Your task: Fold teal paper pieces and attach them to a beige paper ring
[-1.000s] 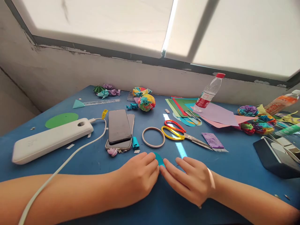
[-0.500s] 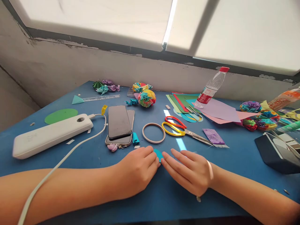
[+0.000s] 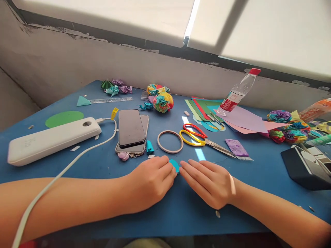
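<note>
A small piece of turquoise paper (image 3: 174,165) shows on the blue table between my two hands. My left hand (image 3: 152,181) has its fingers closed on the paper's left side, and they hide part of it. My right hand (image 3: 208,182) lies palm down with fingers stretched out, its fingertips at the paper's right edge. Beyond the hands lies a round beige ring (image 3: 170,151). To its right are scissors (image 3: 201,137) with one red and one yellow handle, blades towards the right. A small turquoise paper roll (image 3: 149,147) stands beside the phones.
Two stacked phones (image 3: 131,127), a white power bank (image 3: 54,139) with its cable over my left forearm, and a green paper disc (image 3: 64,119) are left. Right are a bottle (image 3: 231,101), coloured sheets (image 3: 241,119), a purple packet (image 3: 236,148) and a black box (image 3: 307,168).
The view has tilted slightly, so the table's front edge shows more. The turquoise paper shows a little more between my hands, which have barely moved.
</note>
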`<state>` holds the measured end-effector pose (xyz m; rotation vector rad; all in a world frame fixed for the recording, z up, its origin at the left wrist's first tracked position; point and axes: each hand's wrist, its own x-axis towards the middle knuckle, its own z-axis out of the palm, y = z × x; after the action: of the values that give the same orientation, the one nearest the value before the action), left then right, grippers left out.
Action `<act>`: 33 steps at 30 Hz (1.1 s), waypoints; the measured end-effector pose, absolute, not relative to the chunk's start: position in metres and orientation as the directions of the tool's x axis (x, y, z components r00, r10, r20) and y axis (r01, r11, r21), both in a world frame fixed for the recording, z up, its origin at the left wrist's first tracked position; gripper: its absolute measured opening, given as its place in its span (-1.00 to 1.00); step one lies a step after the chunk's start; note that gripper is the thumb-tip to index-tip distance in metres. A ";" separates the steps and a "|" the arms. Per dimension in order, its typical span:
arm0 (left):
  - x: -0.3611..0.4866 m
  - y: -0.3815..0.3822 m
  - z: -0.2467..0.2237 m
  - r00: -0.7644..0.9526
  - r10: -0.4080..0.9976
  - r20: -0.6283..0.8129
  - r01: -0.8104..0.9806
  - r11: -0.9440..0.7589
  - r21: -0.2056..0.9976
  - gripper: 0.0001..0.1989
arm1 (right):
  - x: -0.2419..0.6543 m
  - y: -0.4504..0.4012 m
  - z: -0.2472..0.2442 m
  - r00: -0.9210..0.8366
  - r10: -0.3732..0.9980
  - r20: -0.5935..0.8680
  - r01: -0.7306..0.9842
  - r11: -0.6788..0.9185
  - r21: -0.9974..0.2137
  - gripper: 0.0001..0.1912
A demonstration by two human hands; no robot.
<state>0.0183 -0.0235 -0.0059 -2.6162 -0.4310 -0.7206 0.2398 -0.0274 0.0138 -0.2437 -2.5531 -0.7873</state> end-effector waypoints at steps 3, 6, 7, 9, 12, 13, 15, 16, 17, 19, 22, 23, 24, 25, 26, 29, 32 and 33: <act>0.018 -0.025 -0.003 0.812 0.175 0.557 0.389 -0.873 -0.293 -0.74 | 0.239 -0.030 0.016 -0.870 0.050 0.490 0.320 0.813 0.486 -0.75; 0.017 -0.026 -0.001 0.822 0.149 0.550 0.365 -0.879 -0.307 -0.75 | 0.239 -0.033 0.019 -0.866 0.050 0.498 0.324 0.815 0.481 -0.71; 0.017 -0.026 0.000 0.824 0.142 0.549 0.358 -0.881 -0.309 -0.76 | 0.238 -0.033 0.020 -0.863 0.044 0.504 0.321 0.818 0.477 -0.70; 0.016 -0.027 0.000 0.821 0.132 0.556 0.350 -0.885 -0.307 -0.77 | 0.238 -0.034 0.021 -0.854 0.026 0.520 0.313 0.824 0.473 -0.71; 0.016 -0.028 0.003 0.806 0.116 0.581 0.351 -0.884 -0.309 -0.76 | 0.236 -0.034 0.021 -0.845 0.005 0.534 0.307 0.822 0.479 -0.72; 0.016 -0.029 0.004 0.797 0.111 0.593 0.356 -0.881 -0.313 -0.76 | 0.236 -0.034 0.021 -0.844 0.005 0.536 0.308 0.823 0.478 -0.71; 0.016 -0.031 0.007 0.774 0.101 0.625 0.373 -0.870 -0.321 -0.75 | 0.236 -0.033 0.020 -0.837 0.002 0.547 0.307 0.830 0.466 -0.70; 0.016 -0.031 0.009 0.761 0.094 0.642 0.384 -0.863 -0.329 -0.76 | 0.236 -0.033 0.019 -0.833 0.001 0.553 0.304 0.837 0.456 -0.70; 0.016 -0.032 0.010 0.750 0.084 0.656 0.393 -0.854 -0.340 -0.78 | 0.236 -0.033 0.019 -0.831 0.000 0.557 0.298 0.844 0.446 -0.70; 0.016 -0.032 0.011 0.742 0.055 0.669 0.403 -0.833 -0.378 -0.84 | 0.237 -0.033 0.019 -0.830 0.003 0.557 0.289 0.858 0.425 -0.70; 0.014 -0.033 0.011 0.753 0.013 0.658 0.404 -0.798 -0.447 -0.90 | 0.237 -0.033 0.019 -0.832 0.020 0.554 0.289 0.868 0.404 -0.70; 0.013 -0.033 0.011 0.756 0.000 0.655 0.401 -0.790 -0.463 -0.89 | 0.237 -0.033 0.019 -0.831 0.021 0.555 0.291 0.868 0.403 -0.70; 0.013 -0.033 0.011 0.757 -0.011 0.654 0.400 -0.783 -0.476 -0.88 | 0.237 -0.033 0.020 -0.831 0.021 0.556 0.292 0.866 0.406 -0.70; 0.013 -0.033 0.011 0.757 -0.019 0.653 0.397 -0.779 -0.484 -0.88 | 0.237 -0.033 0.020 -0.833 0.017 0.554 0.292 0.863 0.413 -0.70; 0.013 -0.033 0.010 0.758 -0.025 0.651 0.396 -0.776 -0.491 -0.87 | 0.236 -0.034 0.021 -0.835 0.015 0.551 0.293 0.859 0.420 -0.70; 0.013 -0.033 0.011 0.765 -0.026 0.644 0.397 -0.768 -0.503 -0.87 | 0.235 -0.035 0.021 -0.842 0.020 0.540 0.300 0.848 0.436 -0.69; 0.014 -0.033 0.011 0.763 -0.023 0.646 0.412 -0.753 -0.513 -0.87 | 0.234 -0.036 0.021 -0.844 0.016 0.536 0.307 0.834 0.458 -0.69; 0.014 -0.033 0.010 0.760 -0.021 0.650 0.418 -0.749 -0.513 -0.87 | 0.234 -0.036 0.021 -0.846 0.015 0.533 0.308 0.830 0.465 -0.70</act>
<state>0.0139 -0.0329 0.0103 -2.2852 -0.2959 -0.8542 0.2341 -0.0359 0.0210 -0.2375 -2.4867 -0.7521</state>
